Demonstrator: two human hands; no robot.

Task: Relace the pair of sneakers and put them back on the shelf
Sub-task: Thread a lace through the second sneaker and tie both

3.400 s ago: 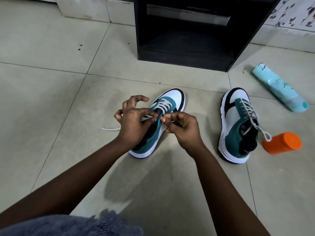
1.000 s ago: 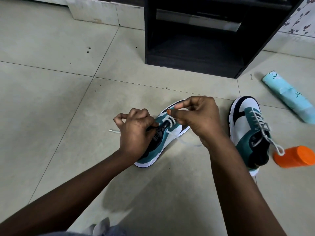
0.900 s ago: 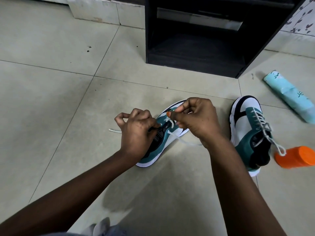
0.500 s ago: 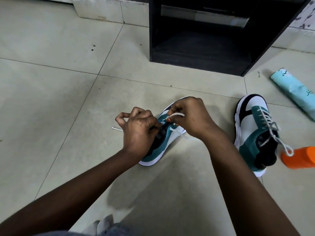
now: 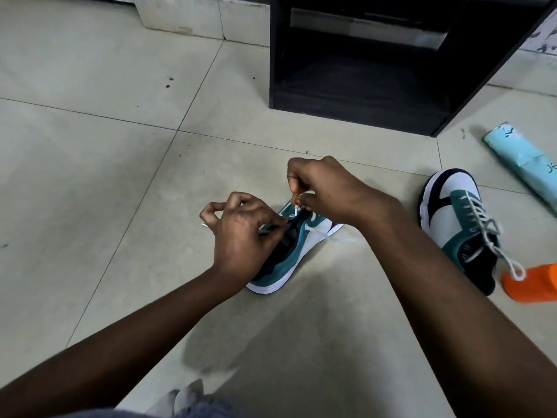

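Observation:
A teal, white and black sneaker (image 5: 297,251) lies on the tiled floor in the middle, its toe hidden under my hands. My left hand (image 5: 244,233) pinches one end of its white lace (image 5: 310,229) over the tongue; a lace tip sticks out left of the hand. My right hand (image 5: 325,188) pinches the other lace end just above the upper eyelets. The second sneaker (image 5: 458,218) stands to the right, laced, with its grey-white lace trailing toward the heel. The black shelf unit (image 5: 361,95) stands open at the back.
An orange bottle (image 5: 533,283) lies right of the second sneaker's heel. A light blue wrapped roll (image 5: 524,164) lies at the far right. A white plinth (image 5: 208,19) runs along the back left. Grey fabric shows at the bottom edge.
My right hand moved from beside the tongue forward over the sneaker's toe, drawing the lace upward. The left hand kept its pinch. The camera view shifted slightly left.

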